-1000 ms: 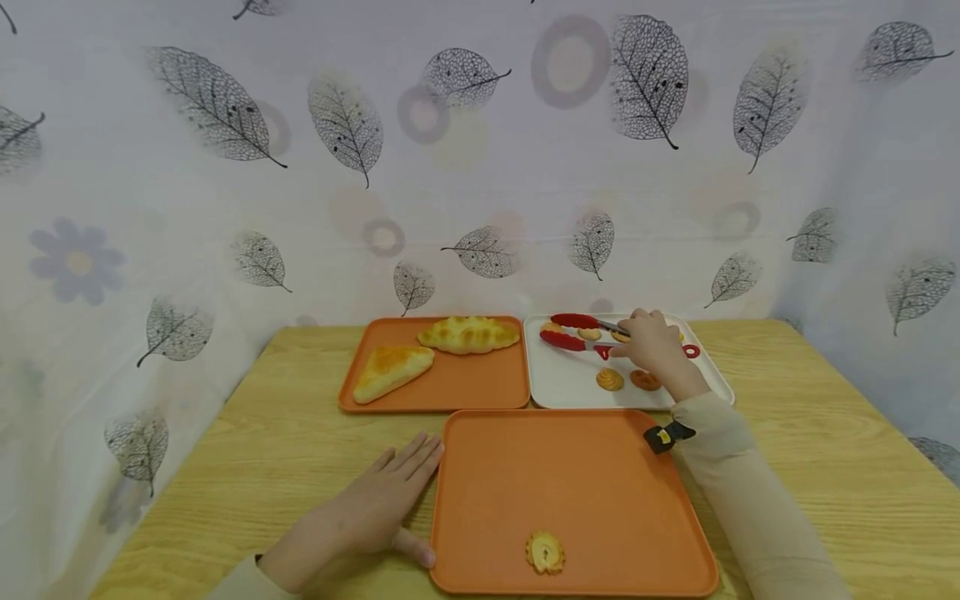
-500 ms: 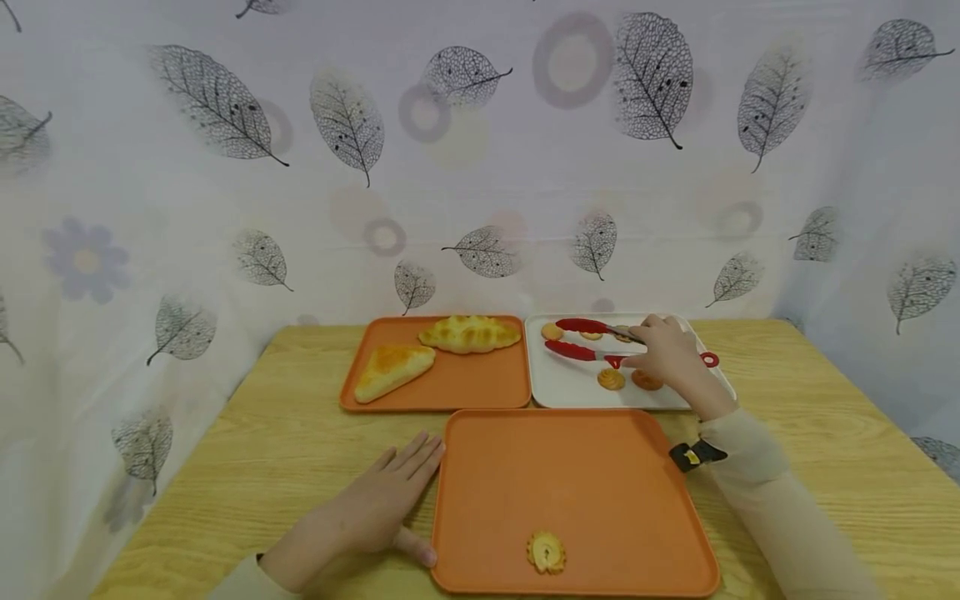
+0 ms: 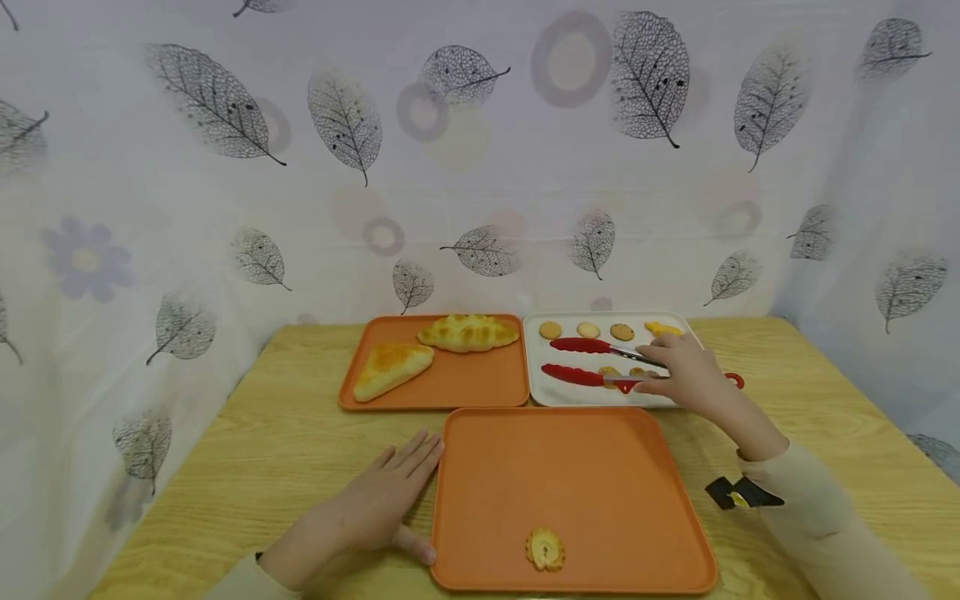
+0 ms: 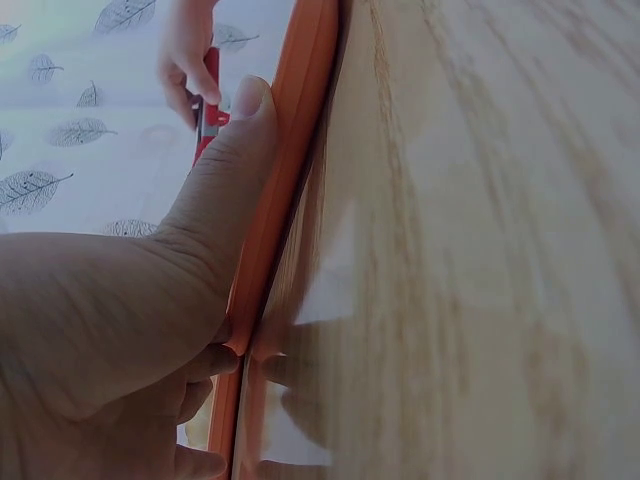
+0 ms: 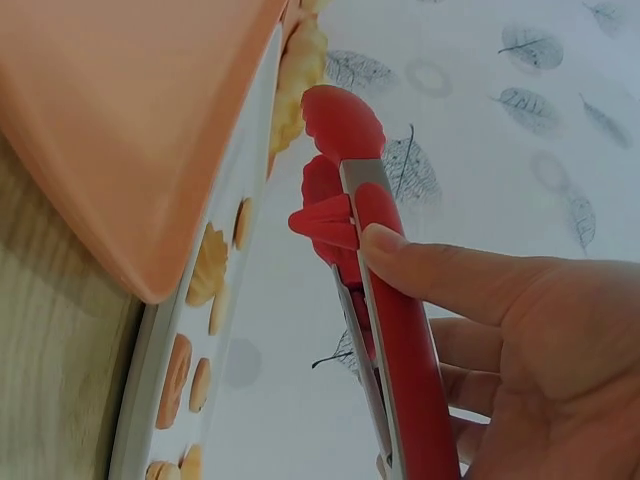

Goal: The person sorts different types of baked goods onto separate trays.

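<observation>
My right hand [image 3: 692,377] grips a pair of red-tipped tongs [image 3: 576,375] above the white tray [image 3: 558,394]. In the right wrist view the tongs [image 5: 412,345] are spread with nothing between their ends, thumb on one arm. Small cookies lie on the white tray, among them a round one [image 3: 550,331], a dark-dotted one [image 3: 622,332] and a yellow piece [image 3: 663,329] near the fingers. Flat on the table, my left hand [image 3: 375,504] touches the left edge of the large orange tray [image 3: 562,467] with straight fingers. A scalloped cookie [image 3: 545,550] rests on that tray.
Behind on the left, a smaller orange tray [image 3: 472,392] bears a triangular pastry [image 3: 393,371] and a long ridged bread [image 3: 468,333]. It stands beside the white tray. A leaf-patterned curtain [image 3: 480,167] hangs behind the wooden table [image 3: 285,442].
The right hand and tongs have moved right and toward me over the white tray, uncovering the back row of cookies. The left hand has stayed in place.
</observation>
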The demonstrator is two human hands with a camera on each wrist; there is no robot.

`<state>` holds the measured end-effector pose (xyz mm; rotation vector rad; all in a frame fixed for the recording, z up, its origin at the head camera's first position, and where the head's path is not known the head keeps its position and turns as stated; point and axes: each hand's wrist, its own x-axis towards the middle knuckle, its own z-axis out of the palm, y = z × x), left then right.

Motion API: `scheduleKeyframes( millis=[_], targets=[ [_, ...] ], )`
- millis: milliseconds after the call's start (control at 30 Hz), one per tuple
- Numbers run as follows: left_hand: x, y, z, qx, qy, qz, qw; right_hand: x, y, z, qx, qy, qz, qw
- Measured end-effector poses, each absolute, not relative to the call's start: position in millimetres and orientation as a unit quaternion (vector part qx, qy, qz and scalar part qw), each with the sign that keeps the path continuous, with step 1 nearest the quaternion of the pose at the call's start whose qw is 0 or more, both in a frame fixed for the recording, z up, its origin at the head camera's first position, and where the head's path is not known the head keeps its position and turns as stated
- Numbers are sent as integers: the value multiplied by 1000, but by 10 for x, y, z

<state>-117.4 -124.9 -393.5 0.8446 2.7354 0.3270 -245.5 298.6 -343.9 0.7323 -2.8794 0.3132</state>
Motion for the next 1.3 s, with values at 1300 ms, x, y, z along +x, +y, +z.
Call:
scheduleKeyframes(
  millis=[1300],
  targets=[
    [-1204,-1262,-3872,293,938,120,139,-1781,3128,-3336,474,-859,193,-15]
  ],
)
